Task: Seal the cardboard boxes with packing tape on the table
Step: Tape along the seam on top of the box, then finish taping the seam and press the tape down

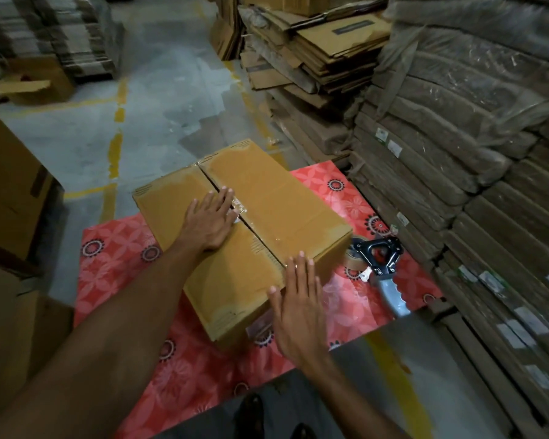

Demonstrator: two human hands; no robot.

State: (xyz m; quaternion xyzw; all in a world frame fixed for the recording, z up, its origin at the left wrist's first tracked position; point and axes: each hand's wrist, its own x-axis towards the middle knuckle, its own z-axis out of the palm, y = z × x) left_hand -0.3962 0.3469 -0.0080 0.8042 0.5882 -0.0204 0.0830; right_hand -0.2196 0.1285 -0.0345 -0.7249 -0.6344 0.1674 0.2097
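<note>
A brown cardboard box (pixel 267 201) lies on a red flower-patterned table cover (pixel 114 267). Clear tape runs along the near half of its centre seam; the far half of the seam shows a dark gap. My left hand (pixel 208 221) rests flat on the box top, fingers spread, fingertips at the crumpled end of the tape. My right hand (pixel 297 307) is open, palm down, at the box's near corner where the tape folds over the edge. A tape dispenser (pixel 379 261) with a black frame, brown roll and grey handle lies on the cover just right of the box.
Tall stacks of wrapped flat cardboard (pixel 476 153) rise close on the right. Loose flattened cartons (pixel 314 58) pile up at the back. A large brown box (pixel 10 191) stands at the left. Grey concrete floor with yellow lines (pixel 118 147) lies beyond the table.
</note>
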